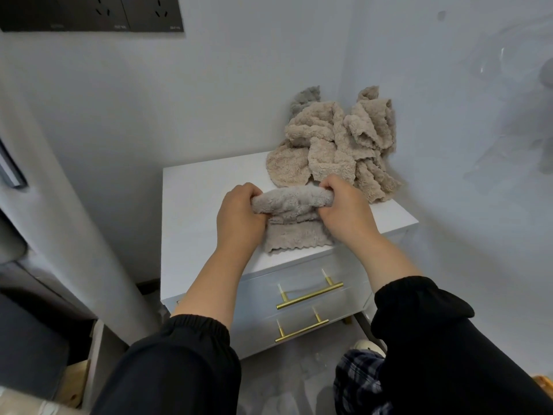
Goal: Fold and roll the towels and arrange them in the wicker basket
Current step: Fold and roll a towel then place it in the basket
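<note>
Head view, single frame. I see both hands working on top of a white nightstand (191, 211) set into a wall corner.

Grey towel (291, 218): lies on the nightstand top, near its front edge. Far part is rolled into a thick tube running left to right; near part is still flat, its scalloped hem just at the front lip of the top.

Left hand (239, 215): fingers curled closed around the left end of the roll, thumb side tucked under it. Palm rests against the towel's left edge.

Right hand (344, 211): fingers likewise curled shut over the right end of the roll. The roll spans the gap between the two hands, so the towel sits directly between and beneath both grips.

Pile of beige towels (338, 145): unfolded, heaped loosely at the back right of the nightstand top, against the corner. Its near edge lies just behind the right hand's knuckles; I cannot tell if it touches them. A grey scrap of cloth shows at the pile's back left.

Both forearms are bare, black sleeves (185, 363) pushed up. Two drawers below the top carry brass bar handles (309, 293). A dark socket panel (92, 13) is on the wall at upper left.
</note>
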Available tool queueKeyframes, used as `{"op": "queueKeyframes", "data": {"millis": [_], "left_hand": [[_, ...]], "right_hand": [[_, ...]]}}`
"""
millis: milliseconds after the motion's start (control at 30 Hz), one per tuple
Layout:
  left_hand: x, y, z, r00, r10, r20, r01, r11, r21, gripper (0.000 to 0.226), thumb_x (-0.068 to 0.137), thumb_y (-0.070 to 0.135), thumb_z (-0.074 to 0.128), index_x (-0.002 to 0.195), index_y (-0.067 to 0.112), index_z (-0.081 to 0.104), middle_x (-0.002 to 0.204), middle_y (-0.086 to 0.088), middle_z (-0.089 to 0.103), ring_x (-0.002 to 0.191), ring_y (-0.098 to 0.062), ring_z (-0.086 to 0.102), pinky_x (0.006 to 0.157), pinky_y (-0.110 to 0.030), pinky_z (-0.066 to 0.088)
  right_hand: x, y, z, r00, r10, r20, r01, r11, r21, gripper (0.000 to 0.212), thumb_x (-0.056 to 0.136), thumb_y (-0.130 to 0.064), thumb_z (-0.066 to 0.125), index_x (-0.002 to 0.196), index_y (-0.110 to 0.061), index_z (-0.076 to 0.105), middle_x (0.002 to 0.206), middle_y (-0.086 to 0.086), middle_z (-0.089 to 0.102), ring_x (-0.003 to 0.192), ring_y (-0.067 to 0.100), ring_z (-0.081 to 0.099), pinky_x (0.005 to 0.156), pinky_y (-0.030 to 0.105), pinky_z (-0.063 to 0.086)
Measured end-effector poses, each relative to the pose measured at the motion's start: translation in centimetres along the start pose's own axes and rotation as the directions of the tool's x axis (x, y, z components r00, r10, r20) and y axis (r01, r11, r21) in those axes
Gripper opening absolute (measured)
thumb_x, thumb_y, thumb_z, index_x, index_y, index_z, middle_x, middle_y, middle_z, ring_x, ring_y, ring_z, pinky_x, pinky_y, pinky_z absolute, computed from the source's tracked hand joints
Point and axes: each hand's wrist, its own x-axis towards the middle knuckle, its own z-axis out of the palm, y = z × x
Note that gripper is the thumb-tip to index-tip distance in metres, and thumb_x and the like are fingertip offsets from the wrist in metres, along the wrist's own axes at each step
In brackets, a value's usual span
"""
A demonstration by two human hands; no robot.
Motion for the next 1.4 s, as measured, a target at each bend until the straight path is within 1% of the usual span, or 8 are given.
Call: {"op": "queueKeyframes", "data": {"millis": [333,500,667,767,900,1067,1167,1400], "left_hand": [[-0.6,0.3,-1.8,0.918,0.112,0.381,-0.103,0.994,-0.045,0.023,0.081,0.002,0.052,0.094,0.02,0.055,0.103,-0.001,0.055,0.1,-0.016,0.044,0.076,-0.011,0.031],[-1.2,1.0,-2.2,0.94,0.076,0.334,-0.06,0.996,-0.059,0.025,0.094,0.025,0.053,0.08,0.012,0.071,0.095,0.001,0.062,0.1,-0.012,0.046,0.076,-0.018,0.033],[-1.2,0.7,-1.3,0.946,0.072,0.316,-0.088,0.995,0.036,0.014,0.081,0.023,0.073,0.072,0.017,0.064,0.097,0.003,0.056,0.099,-0.012,0.047,0.082,-0.024,0.036],[-1.2,0.5,-1.1,0.933,0.025,0.36,-0.052,0.996,0.066,0.027,0.077,0.025,0.076,0.097,0.021,0.059,0.108,0.002,0.054,0.103,-0.016,0.05,0.084,-0.026,0.039],[-1.0,0.3,-1.2,0.89,-0.109,0.442,0.056,0.99,0.132,0.065,0.077,0.035,0.076,0.135,0.024,0.047,0.125,-0.003,0.055,0.115,-0.019,0.05,0.095,-0.029,0.042],[-0.7,0.4,-0.8,0.885,-0.151,0.441,0.125,0.988,0.087,0.034,0.073,0.032,0.078,0.101,0.018,0.065,0.098,0.0,0.066,0.094,-0.018,0.06,0.073,-0.029,0.047],[-0.8,1.0,-0.3,0.905,-0.169,0.39,0.162,0.985,0.05,0.03,0.07,0.028,0.08,0.088,0.013,0.061,0.086,-0.001,0.061,0.079,-0.017,0.055,0.058,-0.026,0.038],[-2.1,3.9,0.9,0.954,-0.05,0.297,0.05,0.999,0.01,0.023,0.071,0.016,0.068,0.081,0.018,0.047,0.076,0.001,0.058,0.071,-0.02,0.056,0.056,-0.03,0.043]], "right_hand": [[-0.1,1.2,-2.0,0.953,0.027,0.301,0.004,0.995,-0.101,0.036,0.074,-0.01,0.076,0.098,-0.02,0.052,0.09,-0.005,0.051,0.079,0.015,0.049,0.06,0.026,0.037],[-0.5,1.3,-2.8,0.936,0.065,0.347,-0.076,0.997,0.018,0.032,0.08,-0.045,0.07,0.088,-0.017,0.058,0.102,0.002,0.063,0.096,0.02,0.059,0.081,0.034,0.047],[-0.7,1.6,-2.4,0.948,0.087,0.305,-0.103,0.994,0.037,0.026,0.088,-0.028,0.065,0.07,-0.013,0.056,0.105,0.01,0.067,0.111,0.024,0.058,0.084,0.029,0.041],[-0.6,2.0,-2.3,0.934,0.152,0.324,-0.186,0.98,0.075,0.018,0.083,-0.024,0.072,0.088,-0.015,0.056,0.118,0.005,0.059,0.117,0.02,0.051,0.082,0.026,0.036],[-0.4,2.8,-2.3,0.855,0.243,0.458,-0.309,0.948,0.072,0.071,0.082,-0.032,0.073,0.141,-0.014,0.036,0.147,0.007,0.037,0.135,0.022,0.037,0.104,0.033,0.036],[-0.1,3.3,-2.0,0.826,0.295,0.48,-0.388,0.916,0.105,0.085,0.077,-0.038,0.077,0.144,-0.007,0.034,0.145,0.007,0.04,0.13,0.025,0.042,0.105,0.039,0.04],[-0.4,2.8,-1.7,0.853,0.312,0.419,-0.444,0.856,0.266,0.064,0.076,-0.026,0.079,0.128,-0.006,0.049,0.124,0.009,0.058,0.107,0.022,0.058,0.091,0.037,0.049],[-3.2,0.6,-2.5,0.928,0.291,0.233,-0.372,0.755,0.541,0.045,0.071,-0.017,0.071,0.113,-0.018,0.056,0.103,0.001,0.069,0.097,0.019,0.066,0.092,0.042,0.052]]}}
